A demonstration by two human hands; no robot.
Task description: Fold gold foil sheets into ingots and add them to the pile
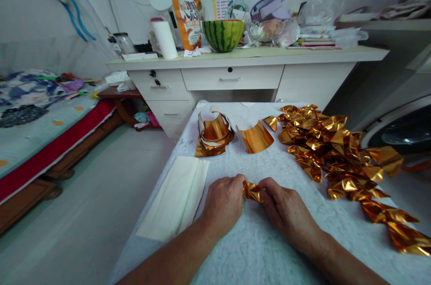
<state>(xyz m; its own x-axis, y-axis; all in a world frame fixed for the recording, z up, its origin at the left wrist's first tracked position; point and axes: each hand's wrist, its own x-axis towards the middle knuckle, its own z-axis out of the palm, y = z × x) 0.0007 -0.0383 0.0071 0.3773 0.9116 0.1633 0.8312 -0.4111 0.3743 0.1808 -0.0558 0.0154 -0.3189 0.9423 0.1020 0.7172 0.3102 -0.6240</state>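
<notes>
Between my two hands is a small gold foil wrapper [252, 191], crumpled in the middle. My left hand [225, 202] pinches its left end, and my right hand [284, 208] pinches its right end; the fingertips hide both ends. Whether anything is inside the foil I cannot tell. Beyond my hands, a curved sheet of gold foil [257, 137] lies on the cloth. To its left sits a curled stack of gold foil sheets [215, 132]. By my left forearm lie folded white paper sheets [177, 195].
A heap of twisted gold foil pieces [323, 141] spreads along the right side of the cloth-covered table [269, 249]. Behind stands a white desk [232, 77] bearing a cut watermelon [223, 35], an orange snack bag [187, 20] and a paper roll [164, 39]. A bed [50, 141] is at left.
</notes>
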